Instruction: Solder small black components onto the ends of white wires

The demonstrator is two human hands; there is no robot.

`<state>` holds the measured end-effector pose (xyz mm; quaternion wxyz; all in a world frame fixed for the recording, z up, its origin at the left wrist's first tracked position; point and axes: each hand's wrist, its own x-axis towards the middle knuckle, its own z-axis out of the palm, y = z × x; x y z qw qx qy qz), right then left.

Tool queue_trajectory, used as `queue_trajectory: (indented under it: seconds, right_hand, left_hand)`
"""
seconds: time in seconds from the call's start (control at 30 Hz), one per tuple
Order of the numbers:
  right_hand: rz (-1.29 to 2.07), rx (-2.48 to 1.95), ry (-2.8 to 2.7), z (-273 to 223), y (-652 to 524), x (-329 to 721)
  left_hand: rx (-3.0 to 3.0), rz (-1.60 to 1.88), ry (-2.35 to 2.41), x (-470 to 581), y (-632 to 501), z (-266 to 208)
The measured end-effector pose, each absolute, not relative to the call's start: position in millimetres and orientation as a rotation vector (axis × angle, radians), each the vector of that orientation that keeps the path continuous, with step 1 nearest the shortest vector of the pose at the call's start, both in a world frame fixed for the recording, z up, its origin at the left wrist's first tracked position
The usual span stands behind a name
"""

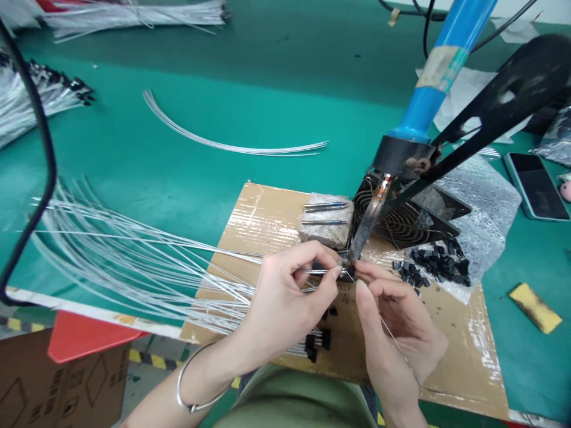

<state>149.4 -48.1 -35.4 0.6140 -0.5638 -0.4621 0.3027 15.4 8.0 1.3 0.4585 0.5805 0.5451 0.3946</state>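
My left hand [294, 297] is closed in a pinch on a thin silvery rod [314, 271], its far end just below a soldering iron's tip. Thumb and fingers of my right hand [397, 321] are closed on a fine strand of solder wire [392, 339], which trails down across the palm. The blue-handled soldering iron [368, 226] points down between both hands, held by a black metal bracket [491, 125]. Its tip meets the work at my left fingertips; the exact contact is too small to make out. Long white wires [178, 267] run under my left hand.
Cardboard [464, 345] covers the work spot. Behind my hands lie a block with metal rods [328, 235] and a black fan [401, 223]. Small black parts [441, 261] sit on bubble wrap at right, near a yellow sponge [535, 307] and a phone [537, 184].
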Motion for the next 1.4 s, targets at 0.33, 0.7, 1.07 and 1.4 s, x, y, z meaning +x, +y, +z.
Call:
queue_trajectory:
  seconds: [0.33,0.7,1.07,1.4]
  right_hand:
    - [0.680,-1.319,-1.093,-35.5,-46.5,151.1]
    - [0.619,-1.342,-1.111,-36.9,-48.7,148.4]
    - [0.604,-1.355,-1.110,-38.8,-49.6,146.9]
    - [0.548,-1.373,-1.148,-39.3,-50.2,144.0]
  left_hand:
    - [1.467,0.912,1.381,14.5,6.4,0.8]
    - [1.480,0.933,1.390,15.6,5.7,1.1]
    - [1.503,0.947,1.382,16.1,5.1,0.2]
    - [1.511,0.996,1.361,16.3,5.0,2.1]
